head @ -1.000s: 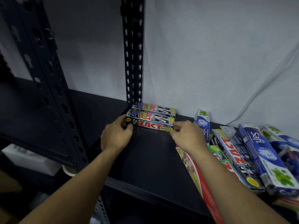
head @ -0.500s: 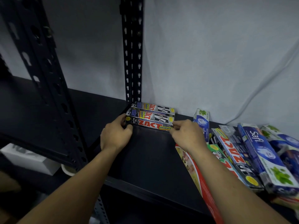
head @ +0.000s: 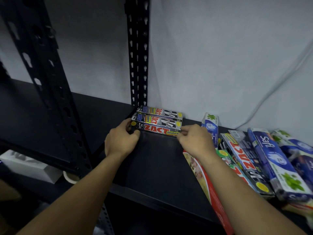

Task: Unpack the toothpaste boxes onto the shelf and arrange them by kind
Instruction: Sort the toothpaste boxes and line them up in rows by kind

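1. At the back left corner of the black shelf (head: 152, 167), both my hands are on a row of toothpaste cartons set against the slotted upright (head: 138, 65).
2. I can count two cartons there for certain: the front ZACT box (head: 155, 130) and the rear ZACT box (head: 159, 112). They lie lengthwise and touch, one behind the other (whether the front one rests on a third, I cannot tell).
3. My left hand (head: 121, 141) has curled fingers round the left end of the front ZACT box, with the thumb against its face.
4. My right hand (head: 194, 141) pinches the right end of the same box.
5. The front face reads "ZACT" in red, with "Smokers" on a yellow tag. The top faces carry the same words upside down.
6. The unsorted pile lies to the right, well apart from the row:
   - At least three blue-and-white cartons are there. One small carton (head: 210, 126) stands by the wall, and the long Safi box (head: 277, 160) is the only one with a name I can read.
   - One loose ZACT box (head: 243, 160) lies beside a grey carton with a barcode (head: 243, 141).
   - One green carton (head: 224, 156) is partly covered.
   - One long red box (head: 208, 185) lies under my right forearm.
7. Every carton I can see is closed, so the contents are hidden.
8. Below the shelf on the left are one white box (head: 25, 165) and one roll of tape (head: 71, 177).
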